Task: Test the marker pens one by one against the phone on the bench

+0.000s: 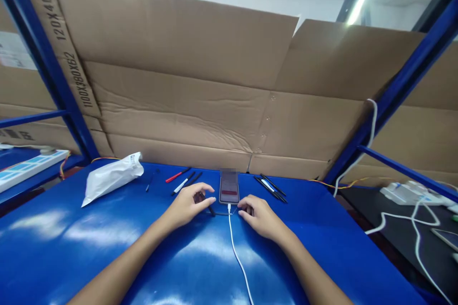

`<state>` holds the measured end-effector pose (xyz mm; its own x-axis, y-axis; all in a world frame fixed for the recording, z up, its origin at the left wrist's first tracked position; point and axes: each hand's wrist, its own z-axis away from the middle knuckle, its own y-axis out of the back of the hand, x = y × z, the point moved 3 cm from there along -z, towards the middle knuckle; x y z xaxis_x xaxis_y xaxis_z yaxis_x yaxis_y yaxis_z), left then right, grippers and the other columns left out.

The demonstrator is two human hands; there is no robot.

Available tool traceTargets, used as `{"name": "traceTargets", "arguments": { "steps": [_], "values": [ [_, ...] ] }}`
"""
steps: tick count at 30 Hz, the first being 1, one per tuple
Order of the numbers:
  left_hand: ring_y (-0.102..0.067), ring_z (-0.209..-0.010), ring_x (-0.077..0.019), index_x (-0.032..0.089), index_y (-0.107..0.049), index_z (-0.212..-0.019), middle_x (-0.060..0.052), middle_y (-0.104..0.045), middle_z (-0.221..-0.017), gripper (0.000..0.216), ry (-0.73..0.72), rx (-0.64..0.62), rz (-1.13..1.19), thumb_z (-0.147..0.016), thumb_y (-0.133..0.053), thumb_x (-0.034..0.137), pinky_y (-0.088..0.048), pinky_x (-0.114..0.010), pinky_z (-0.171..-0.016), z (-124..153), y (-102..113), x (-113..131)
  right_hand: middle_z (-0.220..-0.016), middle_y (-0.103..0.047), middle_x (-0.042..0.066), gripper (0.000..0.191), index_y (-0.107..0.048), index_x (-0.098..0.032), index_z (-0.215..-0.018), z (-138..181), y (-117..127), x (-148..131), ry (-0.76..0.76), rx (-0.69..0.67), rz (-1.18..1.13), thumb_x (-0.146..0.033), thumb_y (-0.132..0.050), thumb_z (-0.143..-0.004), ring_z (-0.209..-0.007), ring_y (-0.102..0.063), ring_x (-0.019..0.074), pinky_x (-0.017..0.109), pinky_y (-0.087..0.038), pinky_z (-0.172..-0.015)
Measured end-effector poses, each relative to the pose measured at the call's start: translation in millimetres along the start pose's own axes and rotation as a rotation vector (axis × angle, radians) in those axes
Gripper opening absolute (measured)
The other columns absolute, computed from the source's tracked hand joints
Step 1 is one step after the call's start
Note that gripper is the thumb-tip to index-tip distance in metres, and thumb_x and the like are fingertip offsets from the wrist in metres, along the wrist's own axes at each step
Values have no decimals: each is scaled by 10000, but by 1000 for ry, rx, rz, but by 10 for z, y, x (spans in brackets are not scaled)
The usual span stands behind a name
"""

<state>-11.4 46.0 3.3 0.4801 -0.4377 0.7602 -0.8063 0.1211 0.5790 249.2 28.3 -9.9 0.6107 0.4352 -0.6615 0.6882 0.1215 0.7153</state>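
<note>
A phone (229, 187) lies flat on the blue table (107, 243), screen lit, with a white cable (236, 252) plugged into its near end. My left hand (189, 204) rests just left of the phone, fingers curled around a black pen (211, 210) whose tip pokes out toward the cable. My right hand (258, 214) sits just right of the plug, fingers curled and pinched at a thin dark piece near the pen tip; what it grips is too small to name.
Loose pens lie beyond the hands: a red pen (178, 175), black and white ones (186, 182) on the left, several dark ones (271, 185) on the right. A white plastic bag (110, 178) lies at left. Cardboard (200, 100) walls the back. Power strips (408, 192) and cables at right.
</note>
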Motion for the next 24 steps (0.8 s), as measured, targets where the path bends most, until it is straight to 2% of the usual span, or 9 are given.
{"name": "traceTargets", "arguments": {
  "steps": [3,9,13,16,20,24],
  "values": [
    [-612,-764,-189,202,-734,-1046,-50,-706,-948,295,-68,41,-15,-934,-671,468,-474,-289,-720,17,-5,69,-899,-688,40,158,-734,-201,-975,5,9,-19,-1,-22,-21,-131,-625,-884,-747,-634,182,290,-477,-698],
    [-608,-733,-173,219,-740,-1051,-35,-716,-940,233,-111,119,23,-943,-673,415,-491,-284,-702,44,8,143,-1026,-733,68,237,-737,-207,-1009,5,39,-53,28,-14,-44,-133,-517,-957,-965,-672,227,345,-501,-878],
    [-611,-724,-169,216,-744,-1041,-33,-728,-938,243,-83,176,68,-918,-699,420,-496,-283,-693,43,26,146,-1025,-725,71,238,-732,-207,-1020,-1,64,-50,27,36,-63,-165,-501,-981,-958,-667,227,352,-498,-873],
    [-619,-700,-172,201,-747,-1015,-25,-729,-858,271,-30,188,119,-883,-734,437,-495,-281,-669,36,16,126,-999,-704,67,220,-722,-207,-1060,12,93,-94,41,87,-68,-216,-511,-1001,-868,-648,206,331,-493,-791],
    [-641,-691,-174,185,-742,-959,-20,-738,-807,276,-2,99,213,-872,-748,447,-493,-272,-647,44,-65,98,-1074,-691,62,194,-708,-232,-1143,55,25,-264,144,40,-99,-312,-618,-992,-882,-626,191,305,-483,-762],
    [-668,-708,-181,174,-761,-906,-36,-759,-825,260,-30,-26,242,-862,-765,430,-505,-272,-658,75,-166,104,-1058,-687,49,172,-716,-249,-1139,86,-104,-387,214,-23,-105,-283,-649,-984,-943,-628,197,315,-486,-828]
  ]
}}
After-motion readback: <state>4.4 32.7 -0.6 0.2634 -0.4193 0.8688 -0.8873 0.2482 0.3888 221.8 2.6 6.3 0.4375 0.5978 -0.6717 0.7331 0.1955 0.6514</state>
